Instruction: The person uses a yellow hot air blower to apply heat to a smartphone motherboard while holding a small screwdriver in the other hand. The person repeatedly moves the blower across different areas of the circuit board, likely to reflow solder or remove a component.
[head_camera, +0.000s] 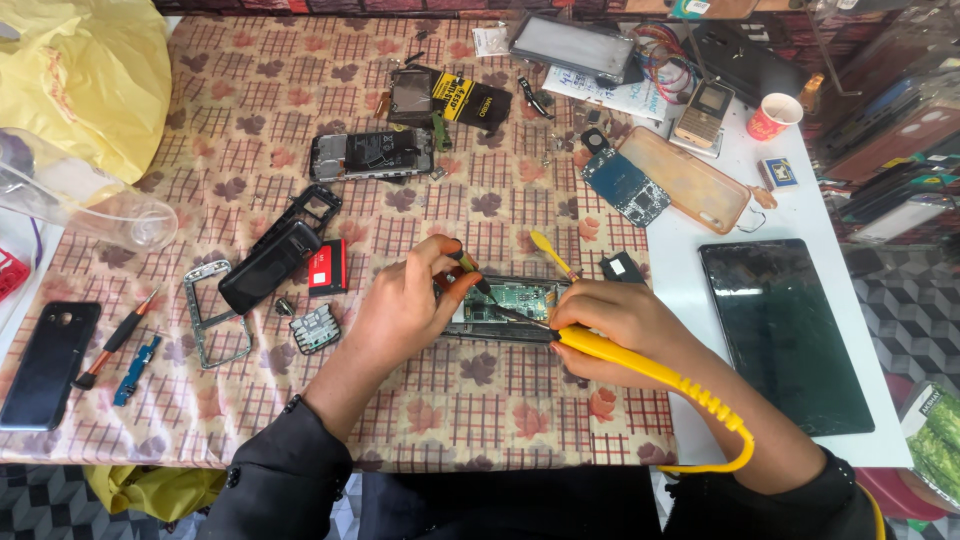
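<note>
The right hand (620, 320) is closing around a yellow soldering iron (640, 365) and bringing its tip onto the opened phone's circuit board (510, 300), lying mid-table on the patterned cloth (250, 100), while the left hand (405, 305) is pinching a thin dark tool (468, 268) over it. A slipping tip could be scorching neighbouring parts, judging by the crowded board. Lying around are one dark tablet (785, 335), one loose blue board (625, 185) and one red paper cup (773, 115).

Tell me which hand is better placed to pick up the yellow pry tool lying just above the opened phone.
Left, probably. The right hand grips the yellow soldering iron, tip on the opened phone. The left hand pinches only a small tool, and the yellow pry tool lies between both hands.
</note>
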